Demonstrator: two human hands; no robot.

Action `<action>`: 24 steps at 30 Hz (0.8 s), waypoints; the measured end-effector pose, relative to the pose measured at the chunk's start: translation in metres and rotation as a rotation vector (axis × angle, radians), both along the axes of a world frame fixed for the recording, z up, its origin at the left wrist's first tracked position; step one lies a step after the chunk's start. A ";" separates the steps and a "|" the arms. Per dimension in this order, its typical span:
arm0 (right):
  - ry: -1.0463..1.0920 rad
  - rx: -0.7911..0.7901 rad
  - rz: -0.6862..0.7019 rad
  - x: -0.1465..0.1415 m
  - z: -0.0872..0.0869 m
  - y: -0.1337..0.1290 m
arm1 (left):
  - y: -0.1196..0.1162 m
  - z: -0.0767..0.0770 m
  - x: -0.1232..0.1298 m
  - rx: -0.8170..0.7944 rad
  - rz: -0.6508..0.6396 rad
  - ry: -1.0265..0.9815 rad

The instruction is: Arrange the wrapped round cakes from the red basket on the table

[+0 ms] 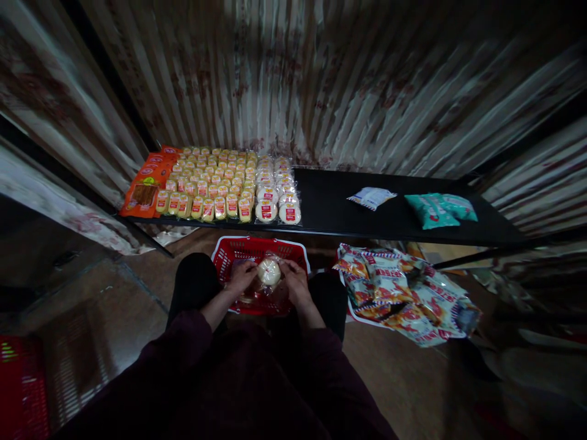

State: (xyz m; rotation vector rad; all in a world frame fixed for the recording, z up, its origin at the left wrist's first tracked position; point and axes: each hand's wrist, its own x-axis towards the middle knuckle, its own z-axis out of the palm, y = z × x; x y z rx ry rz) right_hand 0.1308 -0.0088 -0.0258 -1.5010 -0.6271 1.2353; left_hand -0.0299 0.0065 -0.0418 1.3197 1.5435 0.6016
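1. Near the bottom centre, a round white cake in a clear wrapper (pixel 269 272) is hanging between both hands, above a red basket (pixel 298 253).
2. The left hand (pixel 243 277) is pinching the wrapper's left edge, its fingertips closing on the film; the right hand (pixel 296 282) is pinching the right edge likewise. The cake is sitting between the two sets of fingertips.
3. On the black shelf (pixel 328 197), at centre, white round packets (pixel 290 212) are showing red labels; left of them, yellow packs (pixel 220 206) are showing red-and-white labels, the print too small to read.
4. At the shelf's left end, an orange bag (pixel 145 186) is bearing unreadable lettering.
5. At lower right, snack bags (pixel 389 281) are showing bold red characters, too blurred to make out.
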 end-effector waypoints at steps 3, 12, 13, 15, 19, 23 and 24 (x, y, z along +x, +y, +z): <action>0.002 -0.004 -0.033 0.000 0.004 0.004 | -0.002 0.017 0.002 0.102 -0.016 0.066; 0.026 -0.005 -0.167 0.003 0.010 0.002 | -0.006 0.035 0.019 0.140 0.049 0.152; 0.039 -0.012 -0.191 0.004 0.011 0.002 | -0.005 0.035 0.019 0.096 0.072 0.144; 0.065 -0.016 -0.213 0.007 0.011 0.002 | -0.004 0.035 0.018 0.017 0.077 0.106; 0.055 -0.021 -0.178 0.008 0.000 0.003 | -0.007 0.041 0.016 -0.098 0.086 -0.036; -0.069 0.005 -0.147 0.003 -0.015 -0.001 | -0.008 0.040 0.014 -0.097 0.127 -0.028; -0.133 0.023 -0.122 0.003 -0.016 -0.002 | -0.008 0.038 0.012 -0.088 0.120 0.000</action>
